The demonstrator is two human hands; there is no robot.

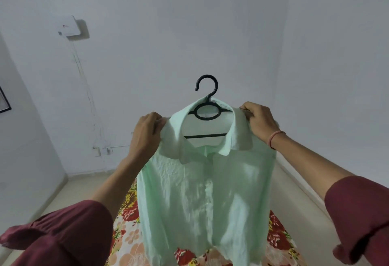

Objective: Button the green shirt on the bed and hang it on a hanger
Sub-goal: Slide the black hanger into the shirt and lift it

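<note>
1. I am watching the green shirt hanging on the black hanger, raised above the floral bed. Its front panels are meeting down the middle.
2. The left hand is gripping one shoulder, fingers curling into the cloth.
3. The right hand is pinching the other shoulder beside the collar.

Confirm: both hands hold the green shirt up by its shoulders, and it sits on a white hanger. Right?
No. The head view shows a black hanger, not white. The left hand and right hand do hold the green shirt up by its shoulders.
</note>
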